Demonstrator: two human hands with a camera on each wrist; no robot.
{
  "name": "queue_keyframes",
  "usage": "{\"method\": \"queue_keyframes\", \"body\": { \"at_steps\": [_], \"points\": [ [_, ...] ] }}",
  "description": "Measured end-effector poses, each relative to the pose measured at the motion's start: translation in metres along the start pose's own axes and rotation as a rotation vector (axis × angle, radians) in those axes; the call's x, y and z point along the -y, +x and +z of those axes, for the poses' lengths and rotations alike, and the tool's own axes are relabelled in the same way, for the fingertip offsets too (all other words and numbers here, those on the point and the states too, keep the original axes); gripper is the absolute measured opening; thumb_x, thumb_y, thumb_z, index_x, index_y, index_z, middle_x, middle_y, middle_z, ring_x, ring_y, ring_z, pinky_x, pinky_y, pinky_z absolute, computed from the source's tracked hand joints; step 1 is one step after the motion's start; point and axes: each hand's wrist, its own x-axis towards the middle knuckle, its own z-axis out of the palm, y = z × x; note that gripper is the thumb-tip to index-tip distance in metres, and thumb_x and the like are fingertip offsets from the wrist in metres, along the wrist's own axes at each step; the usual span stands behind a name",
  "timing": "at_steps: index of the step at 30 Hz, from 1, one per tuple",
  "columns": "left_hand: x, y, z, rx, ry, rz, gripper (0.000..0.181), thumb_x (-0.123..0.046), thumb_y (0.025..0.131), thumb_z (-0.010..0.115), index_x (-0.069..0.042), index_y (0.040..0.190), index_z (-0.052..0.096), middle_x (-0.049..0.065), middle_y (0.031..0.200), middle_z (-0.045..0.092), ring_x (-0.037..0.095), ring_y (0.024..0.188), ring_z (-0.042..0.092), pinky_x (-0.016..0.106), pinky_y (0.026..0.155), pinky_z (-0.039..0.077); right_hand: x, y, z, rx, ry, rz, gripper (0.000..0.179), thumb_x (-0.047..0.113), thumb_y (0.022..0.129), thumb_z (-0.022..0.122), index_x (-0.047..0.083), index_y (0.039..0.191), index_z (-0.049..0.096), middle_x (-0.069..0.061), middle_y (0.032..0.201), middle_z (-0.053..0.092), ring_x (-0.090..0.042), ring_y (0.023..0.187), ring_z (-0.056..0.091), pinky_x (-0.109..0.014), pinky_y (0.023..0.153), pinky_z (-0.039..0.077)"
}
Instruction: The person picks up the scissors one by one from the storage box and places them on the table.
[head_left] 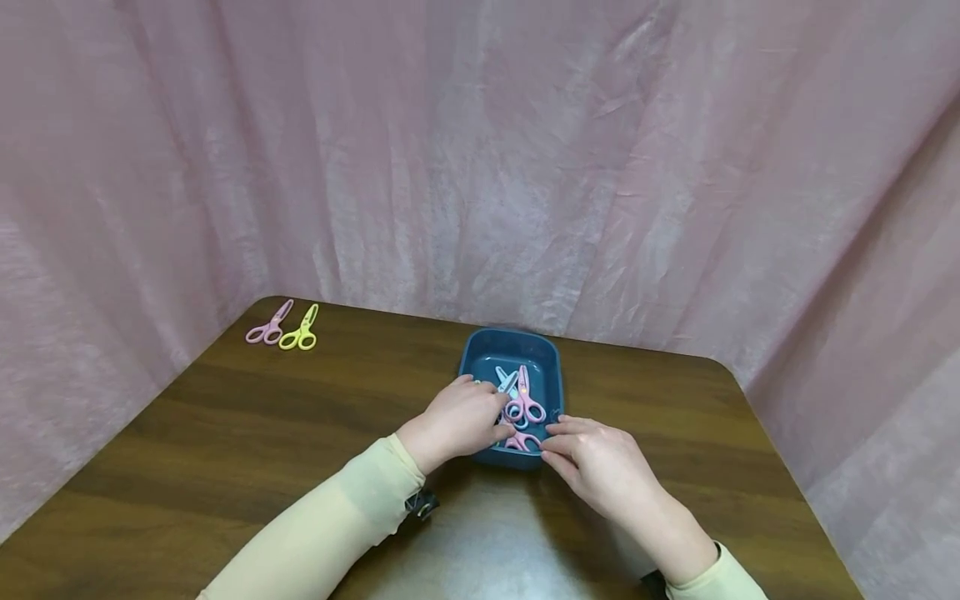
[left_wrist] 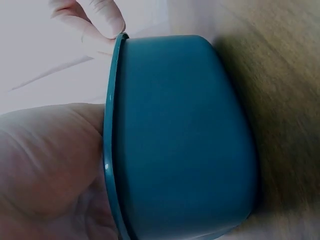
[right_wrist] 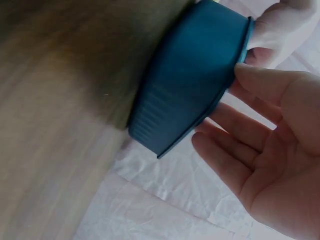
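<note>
A dark blue tray (head_left: 558, 383) stands on the table with several pairs of scissors inside. Pink scissors (head_left: 524, 385) lie on top of light blue scissors (head_left: 507, 384), and lower pink scissors (head_left: 517, 442) show by the near wall. My left hand (head_left: 461, 421) reaches over the tray's left rim, thumb beside the lower pink scissors. Its fingertips are hidden among the scissors, so I cannot tell what they hold. My right hand (head_left: 600, 462) pinches the tray's near right rim between thumb and finger; the thumb (right_wrist: 260, 80) lies along the outside of the rim.
At the table's far left corner lie pink-purple scissors (head_left: 281, 317) and yellow scissors (head_left: 303, 330), side by side. The wooden table (head_left: 337, 400) reaches back to a pink curtain (head_left: 375, 167), close behind the tray.
</note>
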Motion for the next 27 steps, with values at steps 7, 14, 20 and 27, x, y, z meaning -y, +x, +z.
{"method": "queue_keyframes", "body": {
  "at_steps": [7, 14, 20, 27],
  "points": [
    [-0.004, 0.009, 0.006, 0.023, 0.047, -0.007, 0.049, -0.05, 0.101, 0.079, -0.013, 0.133, 0.08, 0.006, 0.121, 0.081, 0.025, 0.117, 0.073, 0.053, 0.122, 0.043, -0.001, -0.003, -0.001, 0.009, -0.008, 0.009, 0.016, 0.021, 0.093, 0.091, 0.015, 0.108, 0.09, -0.003, 0.119, 0.083, -0.026, 0.123, 0.075, -0.049, 0.096, 0.063],
    [-0.005, 0.012, 0.006, 0.039, 0.134, -0.027, 0.053, -0.054, 0.101, 0.078, -0.011, 0.132, 0.08, 0.009, 0.121, 0.079, 0.028, 0.115, 0.071, 0.045, 0.115, 0.047, -0.002, -0.004, 0.001, 0.003, -0.006, 0.007, 0.016, 0.022, 0.093, 0.091, 0.015, 0.108, 0.09, -0.004, 0.119, 0.083, -0.026, 0.123, 0.075, -0.049, 0.097, 0.063],
    [-0.003, 0.013, 0.005, 0.079, 0.16, -0.052, 0.056, -0.054, 0.102, 0.075, -0.01, 0.138, 0.077, 0.01, 0.132, 0.078, 0.029, 0.129, 0.069, 0.049, 0.124, 0.038, -0.001, -0.001, 0.001, 0.008, -0.012, -0.008, 0.017, 0.022, 0.093, 0.09, 0.015, 0.109, 0.09, -0.004, 0.12, 0.082, -0.026, 0.123, 0.075, -0.049, 0.097, 0.063],
    [0.0, 0.014, 0.004, 0.089, 0.156, -0.05, 0.044, -0.047, 0.102, 0.078, -0.012, 0.129, 0.081, 0.007, 0.119, 0.082, 0.025, 0.12, 0.074, 0.054, 0.127, 0.034, -0.001, 0.002, -0.001, 0.018, -0.024, -0.029, 0.013, 0.021, 0.095, 0.089, 0.015, 0.106, 0.09, -0.006, 0.121, 0.082, -0.027, 0.123, 0.075, -0.049, 0.097, 0.062]
  ]
}}
